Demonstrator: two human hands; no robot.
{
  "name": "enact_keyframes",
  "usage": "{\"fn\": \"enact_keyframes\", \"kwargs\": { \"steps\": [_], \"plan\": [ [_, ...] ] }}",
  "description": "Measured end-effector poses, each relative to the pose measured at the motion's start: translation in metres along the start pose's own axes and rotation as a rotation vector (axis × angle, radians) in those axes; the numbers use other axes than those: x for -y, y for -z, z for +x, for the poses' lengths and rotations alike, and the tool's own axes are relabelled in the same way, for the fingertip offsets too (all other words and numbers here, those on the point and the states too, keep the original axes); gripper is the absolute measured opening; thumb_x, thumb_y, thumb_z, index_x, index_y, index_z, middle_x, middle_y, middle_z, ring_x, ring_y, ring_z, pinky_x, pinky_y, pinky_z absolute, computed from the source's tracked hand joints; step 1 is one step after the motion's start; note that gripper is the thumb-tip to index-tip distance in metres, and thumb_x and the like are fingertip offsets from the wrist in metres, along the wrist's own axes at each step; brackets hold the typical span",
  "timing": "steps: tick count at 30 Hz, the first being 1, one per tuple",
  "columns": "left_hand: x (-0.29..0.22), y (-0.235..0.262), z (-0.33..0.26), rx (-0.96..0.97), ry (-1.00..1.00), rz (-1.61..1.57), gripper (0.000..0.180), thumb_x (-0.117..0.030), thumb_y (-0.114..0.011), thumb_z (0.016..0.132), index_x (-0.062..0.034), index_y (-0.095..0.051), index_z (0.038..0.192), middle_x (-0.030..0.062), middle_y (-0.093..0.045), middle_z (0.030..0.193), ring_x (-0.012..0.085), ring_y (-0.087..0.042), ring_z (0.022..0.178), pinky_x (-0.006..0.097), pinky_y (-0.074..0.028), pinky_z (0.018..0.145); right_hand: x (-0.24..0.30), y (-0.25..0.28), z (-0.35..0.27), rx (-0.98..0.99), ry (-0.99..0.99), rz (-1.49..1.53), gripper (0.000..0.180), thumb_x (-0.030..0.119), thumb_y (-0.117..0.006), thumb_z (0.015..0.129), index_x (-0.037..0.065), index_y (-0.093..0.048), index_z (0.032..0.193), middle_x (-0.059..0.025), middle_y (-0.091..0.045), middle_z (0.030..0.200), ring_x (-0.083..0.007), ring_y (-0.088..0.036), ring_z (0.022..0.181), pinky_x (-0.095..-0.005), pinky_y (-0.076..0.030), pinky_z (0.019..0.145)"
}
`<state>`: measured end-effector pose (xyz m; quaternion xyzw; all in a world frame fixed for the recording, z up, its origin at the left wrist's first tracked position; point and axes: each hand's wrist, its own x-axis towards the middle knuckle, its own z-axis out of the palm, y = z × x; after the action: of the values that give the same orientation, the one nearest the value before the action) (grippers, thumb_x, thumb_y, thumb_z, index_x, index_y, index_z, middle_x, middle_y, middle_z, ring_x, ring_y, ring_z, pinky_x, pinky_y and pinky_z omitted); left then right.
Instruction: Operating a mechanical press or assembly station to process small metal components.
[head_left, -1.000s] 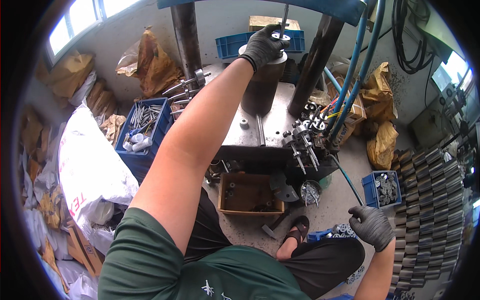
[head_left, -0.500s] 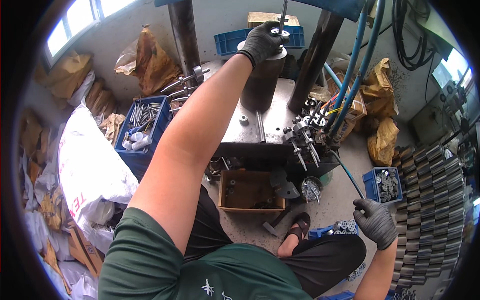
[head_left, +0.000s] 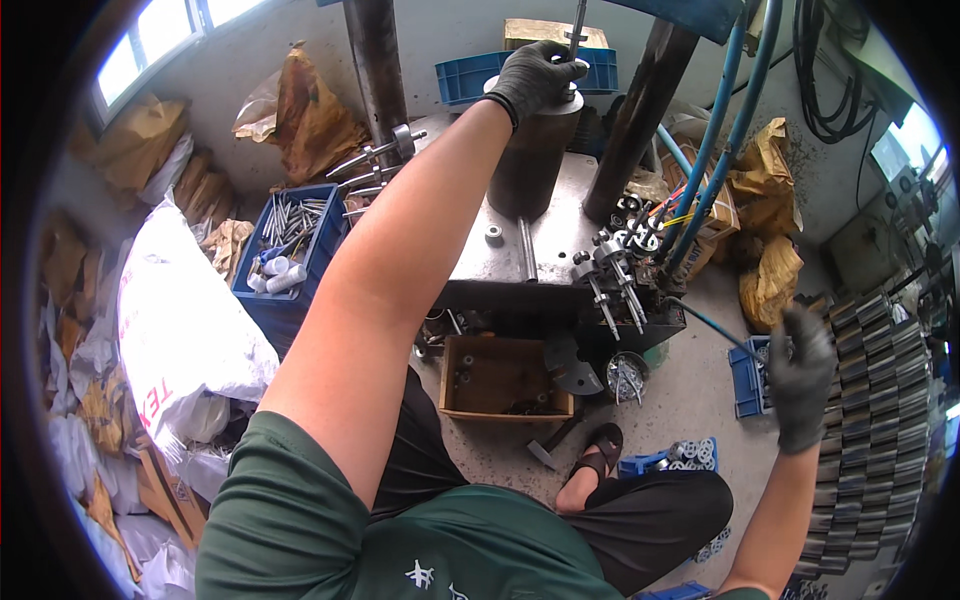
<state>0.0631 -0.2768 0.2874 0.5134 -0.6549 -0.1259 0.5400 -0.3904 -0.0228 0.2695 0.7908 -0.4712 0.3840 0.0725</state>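
Observation:
My left hand (head_left: 540, 78), in a dark grey glove, reaches forward to the top of a thick metal cylinder (head_left: 535, 165). Its fingers are closed around the lower part of an upright metal shaft (head_left: 579, 25); a pale round disc there is mostly covered by the hand. The cylinder stands on a steel machine plate (head_left: 465, 255). Out to the right is my gloved right hand (head_left: 803, 380), slightly smeared by motion. It appears closed on the end of a thin lever (head_left: 712, 325) that sticks out from the machine's right side.
A small ring (head_left: 493, 235) lies on the plate. Shafts with collars (head_left: 612, 275) sit at its right corner. Dark posts (head_left: 640, 120) and blue hoses (head_left: 730, 130) rise behind. A blue crate (head_left: 290, 310) of rods stands left; stacked metal pieces (head_left: 870, 400) stand right.
My right hand has moved right and forward, and the lever has swung up the same way. My left hand stays at the cylinder top. The whole view has shifted slightly.

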Motion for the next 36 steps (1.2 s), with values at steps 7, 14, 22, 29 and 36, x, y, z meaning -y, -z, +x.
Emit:
{"fn": "enact_keyframes", "kwargs": {
  "steps": [7,14,22,29,36],
  "plan": [
    [-0.008,0.001,-0.006,-0.008,0.026,0.084,0.052,-0.047,-0.084,0.086,-0.0052,-0.075,0.115,0.0082,-0.076,0.096,0.0142,-0.072,0.086,0.03,-0.058,0.083,-0.064,-0.023,0.126,-0.311,0.023,0.116,0.02,0.012,-0.067,0.1,0.001,-0.072,0.116,-0.0114,-0.076,0.101,-0.0185,-0.072,0.094,-0.031,-0.056,0.084],
    [-0.013,0.003,-0.009,-0.009,0.066,0.01,0.053,-0.049,-0.084,0.085,-0.0067,-0.075,0.117,0.0088,-0.077,0.097,0.0163,-0.074,0.09,0.033,-0.059,0.084,-0.023,-0.001,0.075,-0.004,-0.201,-0.031,0.033,0.018,-0.071,0.098,-0.002,-0.069,0.124,-0.0115,-0.074,0.094,-0.0163,-0.066,0.08,-0.0312,-0.054,0.075],
    [0.002,-0.003,0.002,-0.063,0.023,0.069,0.057,-0.047,-0.087,0.08,-0.0048,-0.075,0.116,0.0101,-0.078,0.097,0.0176,-0.076,0.088,0.032,-0.061,0.084,0.037,0.012,-0.072,0.981,-0.25,-0.046,0.024,0.021,-0.068,0.087,0.001,-0.075,0.1,-0.0225,-0.072,0.09,-0.0398,-0.072,0.086,-0.0456,-0.058,0.081],
    [0.015,-0.003,0.008,-0.051,-0.024,0.102,0.063,-0.05,-0.088,0.077,-0.0059,-0.073,0.119,0.0123,-0.079,0.102,0.0222,-0.076,0.094,0.034,-0.059,0.09,0.039,0.013,-0.067,0.859,-0.299,-0.017,0.022,0.016,-0.067,0.088,0.0,-0.074,0.101,-0.0227,-0.072,0.091,-0.0398,-0.072,0.087,-0.0457,-0.057,0.081],
    [0.009,-0.002,0.005,-0.085,-0.026,0.158,0.061,-0.052,-0.086,0.078,-0.0072,-0.075,0.118,0.014,-0.078,0.107,0.025,-0.076,0.099,0.036,-0.058,0.094,0.028,0.017,-0.063,0.737,-0.324,0.066,0.026,0.011,-0.065,0.088,-0.002,-0.074,0.11,-0.0237,-0.073,0.096,-0.0385,-0.073,0.091,-0.0435,-0.058,0.082]
  ]
}}
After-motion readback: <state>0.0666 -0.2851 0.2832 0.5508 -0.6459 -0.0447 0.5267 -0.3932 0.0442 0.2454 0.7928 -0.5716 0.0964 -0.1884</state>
